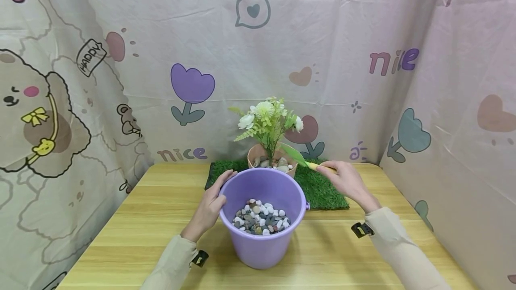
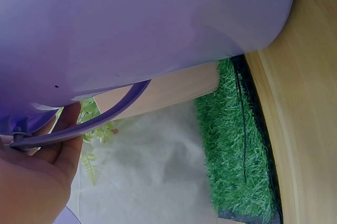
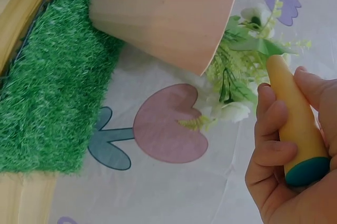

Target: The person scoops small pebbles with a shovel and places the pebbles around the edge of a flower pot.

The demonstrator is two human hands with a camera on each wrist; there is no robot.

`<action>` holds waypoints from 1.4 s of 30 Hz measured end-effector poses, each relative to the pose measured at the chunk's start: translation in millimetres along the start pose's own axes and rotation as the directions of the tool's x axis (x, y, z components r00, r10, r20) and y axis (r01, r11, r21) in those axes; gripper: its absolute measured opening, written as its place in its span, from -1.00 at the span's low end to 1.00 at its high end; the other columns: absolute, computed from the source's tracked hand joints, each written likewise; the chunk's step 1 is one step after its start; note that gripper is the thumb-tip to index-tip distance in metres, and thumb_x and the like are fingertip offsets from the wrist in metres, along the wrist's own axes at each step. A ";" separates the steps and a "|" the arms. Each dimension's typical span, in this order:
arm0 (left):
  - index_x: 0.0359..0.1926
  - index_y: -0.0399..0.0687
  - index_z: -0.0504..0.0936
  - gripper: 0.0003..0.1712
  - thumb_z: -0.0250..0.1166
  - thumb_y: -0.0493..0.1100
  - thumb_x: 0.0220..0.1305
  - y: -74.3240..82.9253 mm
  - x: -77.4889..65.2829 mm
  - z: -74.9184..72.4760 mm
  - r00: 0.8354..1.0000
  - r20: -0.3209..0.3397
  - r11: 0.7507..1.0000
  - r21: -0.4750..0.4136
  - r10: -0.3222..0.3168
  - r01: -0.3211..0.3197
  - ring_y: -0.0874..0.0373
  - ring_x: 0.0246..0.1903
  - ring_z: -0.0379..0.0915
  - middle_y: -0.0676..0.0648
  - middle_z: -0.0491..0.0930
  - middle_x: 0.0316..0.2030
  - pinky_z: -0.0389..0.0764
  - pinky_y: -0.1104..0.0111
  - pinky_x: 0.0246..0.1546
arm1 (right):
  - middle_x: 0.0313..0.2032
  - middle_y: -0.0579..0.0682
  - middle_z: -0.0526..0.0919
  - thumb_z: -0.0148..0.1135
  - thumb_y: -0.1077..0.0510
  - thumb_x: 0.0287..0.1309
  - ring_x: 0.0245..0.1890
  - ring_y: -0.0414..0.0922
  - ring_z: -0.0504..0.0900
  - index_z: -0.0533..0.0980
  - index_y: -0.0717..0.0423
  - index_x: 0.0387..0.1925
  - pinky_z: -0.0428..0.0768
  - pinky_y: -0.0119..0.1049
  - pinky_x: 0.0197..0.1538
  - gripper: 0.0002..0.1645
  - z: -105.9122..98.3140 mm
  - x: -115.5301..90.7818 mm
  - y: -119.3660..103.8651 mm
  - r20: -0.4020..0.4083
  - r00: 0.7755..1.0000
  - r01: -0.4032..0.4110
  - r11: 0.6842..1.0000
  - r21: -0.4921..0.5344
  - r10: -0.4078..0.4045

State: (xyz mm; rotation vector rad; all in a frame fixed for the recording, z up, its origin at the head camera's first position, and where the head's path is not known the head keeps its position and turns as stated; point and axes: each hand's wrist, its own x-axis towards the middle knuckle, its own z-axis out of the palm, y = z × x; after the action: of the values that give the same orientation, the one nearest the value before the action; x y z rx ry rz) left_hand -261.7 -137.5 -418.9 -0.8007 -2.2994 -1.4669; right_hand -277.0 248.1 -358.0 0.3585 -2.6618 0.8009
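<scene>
A purple bucket (image 1: 262,252) stands on the table with white, grey and brown pebbles (image 1: 262,220) in its bottom. My left hand (image 1: 208,207) grips its rim at the left; in the left wrist view the fingers pass behind the purple bucket handle (image 2: 113,110). In my right hand (image 1: 346,181) is a small garden trowel with a yellow handle (image 3: 297,116) and a green blade (image 1: 294,153). The blade is over the right side of a peach flowerpot (image 3: 163,18), which holds stones and a plant with white flowers (image 1: 266,113). The bucket hides the pot's lower part in the head view.
The flowerpot stands on a mat of artificial grass (image 1: 318,187) at the back of the wooden table (image 1: 161,218). Printed cloth (image 1: 258,57) hangs behind the table and along both sides.
</scene>
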 end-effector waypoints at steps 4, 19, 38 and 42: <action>0.48 0.14 0.18 -0.14 -0.08 -0.40 0.10 0.7 0.1 -0.3 1.000 -0.001 1.000 0.003 0.000 0.000 0.05 0.33 0.32 0.00 0.35 0.39 0.36 0.37 0.27 | -0.51 -0.03 0.58 0.09 -0.19 0.33 -0.63 -0.17 0.35 0.66 0.07 0.00 0.35 -0.28 -0.44 -0.49 -2.3 -4.9 4.7 0.004 1.000 -0.023 1.000 -0.003 0.023; 0.48 0.15 0.18 -0.14 -0.08 -0.38 0.10 1.1 -0.2 0.0 1.000 0.000 1.000 0.011 -0.014 0.014 0.06 0.33 0.32 0.03 0.35 0.39 0.38 0.22 0.28 | -0.53 -0.08 0.45 -0.06 -0.15 0.43 -0.55 -0.16 0.34 0.62 -0.02 -0.12 0.34 -0.26 -0.40 -0.58 -1.5 -18.6 17.0 0.011 1.000 -0.003 0.999 -0.034 0.004; 0.47 0.15 0.19 -0.14 -0.08 -0.40 0.09 -0.4 0.3 0.0 1.000 -0.002 1.000 0.007 -0.002 0.002 0.06 0.32 0.34 0.01 0.36 0.38 0.38 0.30 0.27 | -0.47 0.00 0.39 -0.07 0.10 0.44 -0.51 -0.12 0.30 0.45 0.28 -0.03 0.29 -0.28 -0.45 -0.67 16.1 -37.0 38.6 0.046 0.993 -0.105 0.994 -0.036 0.107; 0.47 0.16 0.19 -0.13 -0.08 -0.40 0.09 -0.4 0.5 -0.9 1.000 0.002 1.000 0.009 -0.004 0.004 0.07 0.32 0.34 0.02 0.36 0.38 0.39 0.28 0.27 | -0.43 0.04 0.40 -0.04 0.17 0.41 -0.48 -0.12 0.31 0.41 0.37 -0.04 0.31 -0.29 -0.43 -0.69 20.7 -39.7 42.2 0.060 0.992 -0.114 0.993 -0.019 0.115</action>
State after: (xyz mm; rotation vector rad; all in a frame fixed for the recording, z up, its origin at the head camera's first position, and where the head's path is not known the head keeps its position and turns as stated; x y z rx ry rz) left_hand -262.4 -138.2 -418.6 -0.7961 -2.3093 -1.4570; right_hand -259.9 276.0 -410.0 0.2319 -2.7647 0.8154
